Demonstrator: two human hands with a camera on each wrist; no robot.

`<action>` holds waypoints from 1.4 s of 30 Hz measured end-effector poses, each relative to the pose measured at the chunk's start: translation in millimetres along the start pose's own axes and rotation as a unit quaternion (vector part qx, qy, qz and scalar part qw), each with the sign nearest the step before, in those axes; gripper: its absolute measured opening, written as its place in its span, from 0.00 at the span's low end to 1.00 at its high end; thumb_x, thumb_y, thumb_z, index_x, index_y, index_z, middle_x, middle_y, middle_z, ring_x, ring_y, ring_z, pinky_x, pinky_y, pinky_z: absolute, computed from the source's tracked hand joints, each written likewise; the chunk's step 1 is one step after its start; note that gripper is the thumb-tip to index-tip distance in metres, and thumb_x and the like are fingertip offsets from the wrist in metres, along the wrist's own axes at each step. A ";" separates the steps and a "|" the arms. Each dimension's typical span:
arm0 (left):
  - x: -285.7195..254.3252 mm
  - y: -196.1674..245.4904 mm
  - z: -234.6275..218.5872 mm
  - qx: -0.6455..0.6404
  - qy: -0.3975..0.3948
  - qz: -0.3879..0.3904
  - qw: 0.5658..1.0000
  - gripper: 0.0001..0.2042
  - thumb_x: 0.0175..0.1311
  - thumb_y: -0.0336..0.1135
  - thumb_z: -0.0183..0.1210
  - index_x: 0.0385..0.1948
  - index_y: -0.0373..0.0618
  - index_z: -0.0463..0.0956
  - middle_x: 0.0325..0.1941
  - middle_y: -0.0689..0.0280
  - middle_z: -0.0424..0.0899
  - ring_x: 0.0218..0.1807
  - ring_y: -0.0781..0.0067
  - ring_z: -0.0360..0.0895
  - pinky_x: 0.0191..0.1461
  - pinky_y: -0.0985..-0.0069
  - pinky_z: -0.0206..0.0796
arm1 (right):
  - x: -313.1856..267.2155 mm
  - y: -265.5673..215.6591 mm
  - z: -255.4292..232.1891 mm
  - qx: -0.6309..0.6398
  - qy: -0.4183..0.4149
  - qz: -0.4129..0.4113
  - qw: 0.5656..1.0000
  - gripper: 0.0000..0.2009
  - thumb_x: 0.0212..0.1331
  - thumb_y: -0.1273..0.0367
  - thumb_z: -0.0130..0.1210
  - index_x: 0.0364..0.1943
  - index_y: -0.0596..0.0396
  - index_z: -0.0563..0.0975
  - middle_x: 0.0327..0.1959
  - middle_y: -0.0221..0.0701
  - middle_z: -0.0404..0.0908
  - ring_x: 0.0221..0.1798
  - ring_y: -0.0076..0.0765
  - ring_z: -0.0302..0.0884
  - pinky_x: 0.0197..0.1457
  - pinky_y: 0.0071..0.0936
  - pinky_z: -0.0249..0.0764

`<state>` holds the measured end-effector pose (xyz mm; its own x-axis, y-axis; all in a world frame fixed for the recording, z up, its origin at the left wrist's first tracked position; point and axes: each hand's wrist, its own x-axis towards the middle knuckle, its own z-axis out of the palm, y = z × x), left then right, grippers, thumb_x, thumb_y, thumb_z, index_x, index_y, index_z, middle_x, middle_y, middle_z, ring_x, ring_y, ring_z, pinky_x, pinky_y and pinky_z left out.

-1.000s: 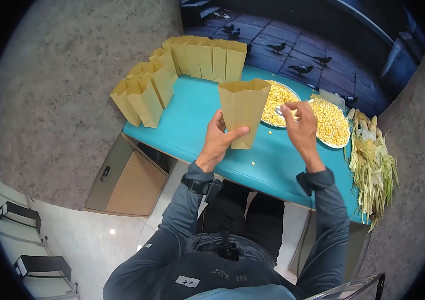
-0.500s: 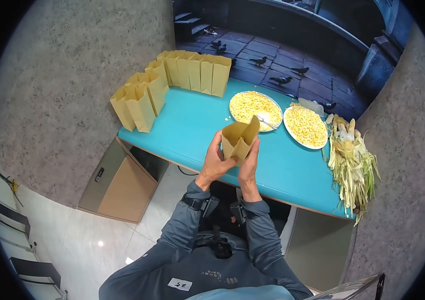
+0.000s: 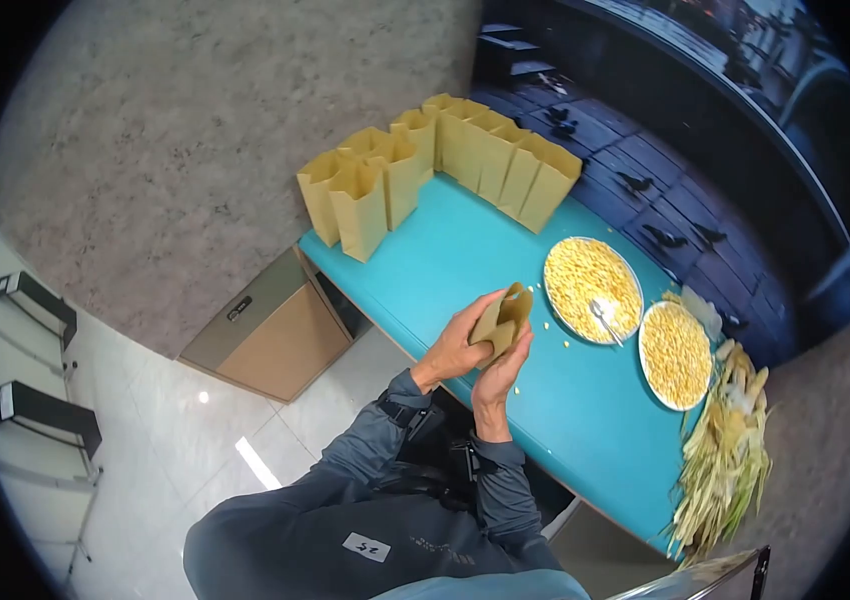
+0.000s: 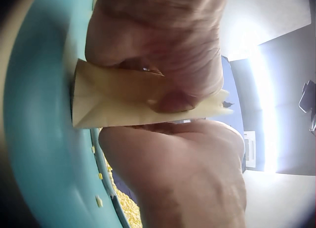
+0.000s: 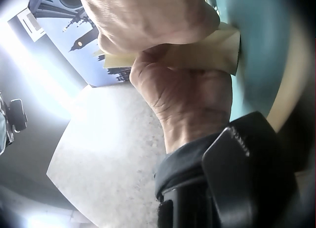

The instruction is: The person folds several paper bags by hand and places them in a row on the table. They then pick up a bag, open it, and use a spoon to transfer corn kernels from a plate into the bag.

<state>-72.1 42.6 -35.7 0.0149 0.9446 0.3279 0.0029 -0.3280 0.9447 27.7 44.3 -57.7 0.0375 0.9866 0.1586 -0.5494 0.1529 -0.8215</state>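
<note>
A tan paper bag (image 3: 501, 328) is held between both hands above the table's near edge, its open top tilted toward the head camera. My left hand (image 3: 453, 348) grips it from the left, thumb across the near side. Along its right side lies my right hand (image 3: 501, 381), palm against the paper. In the left wrist view the bag (image 4: 113, 97) passes between the left hand (image 4: 160, 40) and the right hand (image 4: 182, 168). The right wrist view shows the bag (image 5: 212, 52) between the same two hands; its contents are hidden.
Several upright paper bags (image 3: 359, 215) line the teal table's (image 3: 415, 290) left and back. Two plates of corn kernels (image 3: 585, 285) (image 3: 675, 358) stand at the right, a spoon (image 3: 606, 322) on the nearer-left one. Corn husks (image 3: 720, 465) lie at the right end; loose kernels dot the table.
My right hand has left the spoon on the plate and come to the bag's right side. The bag has been lowered and tilted, and the head view has turned.
</note>
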 end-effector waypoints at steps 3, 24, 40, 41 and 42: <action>5.7 -0.7 -13.3 0.019 0.007 -0.028 0.999 0.43 0.55 0.29 0.58 0.81 0.41 0.63 0.70 0.53 0.82 0.70 0.55 0.80 0.75 0.64 0.69 | 8.9 -2.0 -4.2 -0.040 -0.032 0.010 0.999 0.28 0.87 0.51 0.33 0.76 0.55 0.67 0.73 0.34 0.73 0.78 0.37 0.67 0.81 0.38 0.61; -46.2 -5.8 11.2 0.340 0.242 0.004 0.909 0.40 0.50 0.29 0.75 0.71 0.41 0.71 0.61 0.56 0.82 0.66 0.52 0.76 0.67 0.57 0.59 | 64.9 -150.2 55.4 -0.623 -0.372 -0.350 0.592 0.14 0.56 0.67 0.74 0.43 0.53 0.82 0.55 0.39 0.78 0.62 0.51 0.74 0.66 0.51 0.61; -1.7 -33.2 -107.7 0.423 0.391 -0.025 0.817 0.15 0.57 0.33 0.77 0.44 0.43 0.85 0.39 0.57 0.91 0.42 0.49 0.90 0.45 0.57 0.80 | 160.1 -38.9 184.0 -0.537 -0.549 -0.297 0.568 0.08 0.68 0.68 0.64 0.34 0.53 0.77 0.34 0.37 0.79 0.48 0.48 0.79 0.62 0.45 0.63; 0.1 -32.3 -114.9 0.420 0.409 -0.041 0.809 0.15 0.58 0.33 0.77 0.44 0.43 0.85 0.39 0.58 0.91 0.42 0.50 0.90 0.45 0.57 0.79 | 161.3 -33.4 188.6 -0.516 -0.565 -0.306 0.567 0.08 0.69 0.68 0.64 0.34 0.53 0.77 0.34 0.37 0.79 0.50 0.46 0.79 0.63 0.45 0.63; 2.5 -31.5 -121.5 0.416 0.427 -0.055 0.801 0.15 0.58 0.33 0.77 0.44 0.44 0.85 0.39 0.58 0.92 0.42 0.50 0.90 0.46 0.58 0.79 | 160.0 -33.9 193.6 -0.514 -0.560 -0.302 0.575 0.08 0.69 0.68 0.64 0.34 0.53 0.77 0.34 0.37 0.79 0.50 0.46 0.79 0.63 0.45 0.63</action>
<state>-193.6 56.9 -63.7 -0.7190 0.5172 0.4643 0.6280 0.1972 0.7528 -109.2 186.1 101.5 -0.9154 0.1690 0.3654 0.0870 0.9692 -0.2303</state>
